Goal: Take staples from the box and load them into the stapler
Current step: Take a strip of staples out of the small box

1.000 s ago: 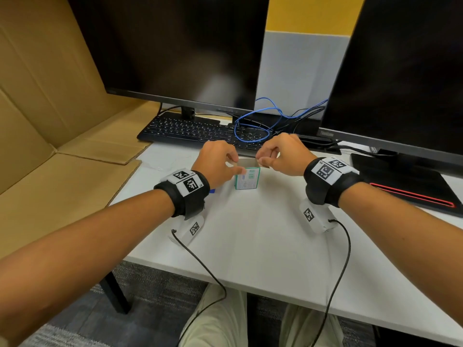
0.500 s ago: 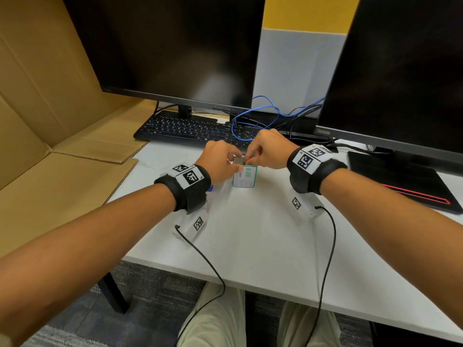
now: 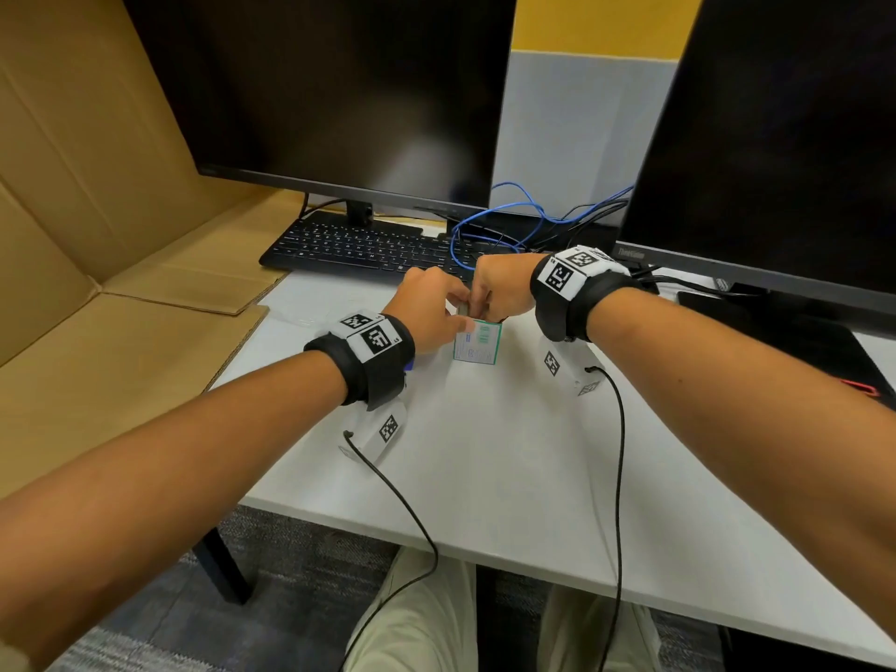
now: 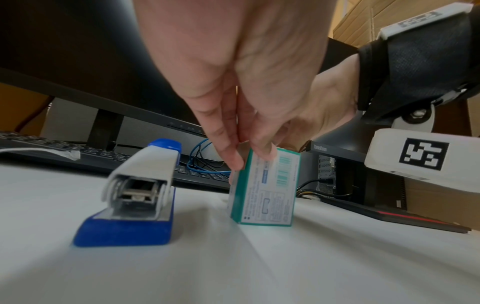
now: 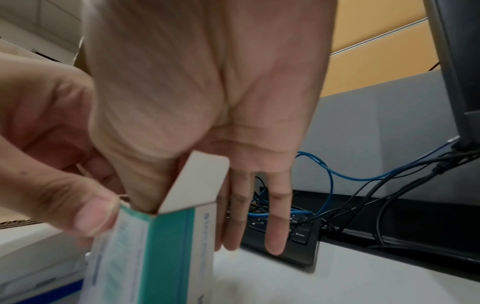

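2 hands pinch the upright staple box point(image 3: 477, 345): left fingers point(image 4: 235, 158) steady it, right fingers point(image 5: 145, 185) reach inside.

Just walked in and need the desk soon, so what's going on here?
A person is getting staples out of a small green box standing on end on the desk. The left hand pinches the box's top to steady it, while the right hand reaches its thumb into the open top past the raised flap. The stapler sits beside the box, untouched. No staples show.
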A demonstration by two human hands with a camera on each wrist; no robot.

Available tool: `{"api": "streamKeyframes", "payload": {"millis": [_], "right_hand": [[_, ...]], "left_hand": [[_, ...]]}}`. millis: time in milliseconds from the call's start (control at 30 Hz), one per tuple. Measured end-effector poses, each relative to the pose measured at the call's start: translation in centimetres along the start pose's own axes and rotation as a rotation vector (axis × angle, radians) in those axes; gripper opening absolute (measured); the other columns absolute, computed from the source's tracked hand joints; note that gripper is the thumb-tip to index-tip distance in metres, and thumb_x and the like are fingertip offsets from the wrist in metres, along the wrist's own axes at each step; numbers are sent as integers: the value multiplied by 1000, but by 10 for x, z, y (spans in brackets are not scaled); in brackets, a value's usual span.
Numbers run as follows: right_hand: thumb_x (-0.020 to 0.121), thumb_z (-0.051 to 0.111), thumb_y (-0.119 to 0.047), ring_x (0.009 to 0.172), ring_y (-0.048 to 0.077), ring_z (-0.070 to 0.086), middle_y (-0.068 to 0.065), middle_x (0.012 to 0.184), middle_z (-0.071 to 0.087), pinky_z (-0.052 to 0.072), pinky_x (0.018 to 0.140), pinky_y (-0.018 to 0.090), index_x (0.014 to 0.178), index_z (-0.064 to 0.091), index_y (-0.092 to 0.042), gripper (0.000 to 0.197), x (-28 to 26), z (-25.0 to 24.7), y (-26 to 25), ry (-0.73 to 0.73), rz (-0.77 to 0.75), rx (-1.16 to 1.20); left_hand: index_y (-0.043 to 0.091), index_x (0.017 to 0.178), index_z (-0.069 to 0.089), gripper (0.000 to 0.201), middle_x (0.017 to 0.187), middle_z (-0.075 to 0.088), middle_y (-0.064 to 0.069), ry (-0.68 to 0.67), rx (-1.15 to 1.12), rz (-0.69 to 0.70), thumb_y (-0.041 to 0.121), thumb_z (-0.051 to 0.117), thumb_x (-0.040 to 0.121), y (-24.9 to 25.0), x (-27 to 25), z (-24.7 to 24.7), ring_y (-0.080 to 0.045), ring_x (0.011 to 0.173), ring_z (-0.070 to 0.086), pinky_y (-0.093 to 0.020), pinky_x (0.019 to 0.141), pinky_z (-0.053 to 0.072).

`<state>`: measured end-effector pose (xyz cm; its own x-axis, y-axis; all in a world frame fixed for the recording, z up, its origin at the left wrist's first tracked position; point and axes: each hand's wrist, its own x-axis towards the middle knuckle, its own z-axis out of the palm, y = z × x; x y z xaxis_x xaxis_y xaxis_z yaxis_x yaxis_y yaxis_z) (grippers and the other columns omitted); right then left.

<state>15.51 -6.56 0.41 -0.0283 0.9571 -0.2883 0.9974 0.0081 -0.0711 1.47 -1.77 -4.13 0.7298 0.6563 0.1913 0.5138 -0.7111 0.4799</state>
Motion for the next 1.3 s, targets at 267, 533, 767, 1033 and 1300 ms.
{"api": "streamKeyframes", "payload": {"millis": [267,533,767,1033,1300], "right_hand": [[86,64,-12,100,22,70,3,106,76,56,93,34,104,77,-17,23,9,-1,0,-19,70,-4],[85,66,-10,100,23,69,6,106,76,56,92,33,105,77,-12,23,9,2,0,31,79,16],[86,66,-11,99,24,71,8,105,76,57,87,31,103,78,-10,21,7,1,-2,66,61,-3],[84,70,-13,98,24,70,8,104,77,57,88,31,99,79,-10,18,1,-1,-1,111,12,-6],[82,70,-15,85,18,69,4,92,78,58,79,28,96,81,-14,17,-6,-8,1,152,-4,44]], "left_hand": [[20,114,72,33,113,74,3,-4,31,3,31,72,83,1,1,0,-20,105,64,-31,106,23],[21,111,73,35,112,73,4,5,59,-33,34,75,79,-3,9,4,-23,110,60,-41,108,30],[21,107,75,31,107,74,3,18,77,-29,34,75,78,-3,11,5,-22,107,61,-40,106,34],[21,106,75,32,109,73,1,20,57,-31,34,77,78,-3,9,3,-22,107,61,-39,108,34],[20,113,73,38,111,74,2,12,40,-34,35,76,78,-3,8,2,-22,109,60,-40,109,32]]}}
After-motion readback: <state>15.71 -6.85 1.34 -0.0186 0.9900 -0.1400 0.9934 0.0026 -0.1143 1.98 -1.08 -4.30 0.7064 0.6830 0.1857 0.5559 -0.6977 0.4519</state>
